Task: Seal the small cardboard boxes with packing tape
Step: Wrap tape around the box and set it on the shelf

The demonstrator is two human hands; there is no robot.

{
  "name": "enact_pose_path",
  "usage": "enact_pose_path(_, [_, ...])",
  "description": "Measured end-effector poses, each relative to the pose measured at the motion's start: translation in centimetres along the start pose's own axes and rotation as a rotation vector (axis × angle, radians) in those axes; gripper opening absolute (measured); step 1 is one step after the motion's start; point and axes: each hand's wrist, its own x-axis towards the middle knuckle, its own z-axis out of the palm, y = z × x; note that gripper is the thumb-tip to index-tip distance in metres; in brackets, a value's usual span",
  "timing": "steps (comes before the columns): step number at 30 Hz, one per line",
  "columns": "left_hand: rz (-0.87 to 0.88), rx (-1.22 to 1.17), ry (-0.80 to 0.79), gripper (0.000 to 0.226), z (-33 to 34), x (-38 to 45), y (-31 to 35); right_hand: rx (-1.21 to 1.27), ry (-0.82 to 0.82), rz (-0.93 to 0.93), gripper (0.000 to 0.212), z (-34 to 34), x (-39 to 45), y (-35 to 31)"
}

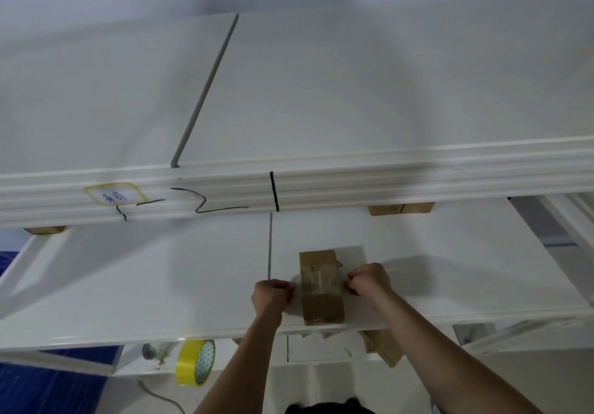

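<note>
Small cardboard box [321,286] lies on the white worktop [160,272], close to its near edge, long axis running away from the person. A strip of clear packing tape [316,280] is stretched across the box top, crosswise. Left hand [273,294] has fingers curled and pinches the left end of the strip just beside the box's left side; right hand [369,280] likewise curled, pinching the right end at the box's right side. Judgement: the strip is held taut from both ends so it goes down flat over the flap seam without wrinkles, and the box sits near the edge to keep it within easy reach. Yellow tape roll [195,363] sits below the near edge, on a lower level left of the arms, well apart from the box. More cardboard [384,346] shows under the near edge, mostly covered by the worktop. Further brown pieces [401,208] peek out at the worktop's far edge beneath a raised white panel [289,188]; too cut off to say whether they are boxes. The tape is transparent, so its exact ends and any contact with the box are hard to make out. Fingertips are hidden behind the knuckles.
</note>
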Motion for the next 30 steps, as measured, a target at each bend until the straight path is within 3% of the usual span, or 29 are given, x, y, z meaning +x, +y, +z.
enact_pose_path(17, [0.232,0.239,-0.01,0.012,1.2,0.3,-0.4,-0.114,0.012,-0.026,0.018,0.7,-1.1,-0.7])
enact_pose_path(30, [0.278,0.326,0.027,0.015,1.8,0.4,-1.1,-0.202,0.034,-0.166,0.01,0.5,-2.3,0.1])
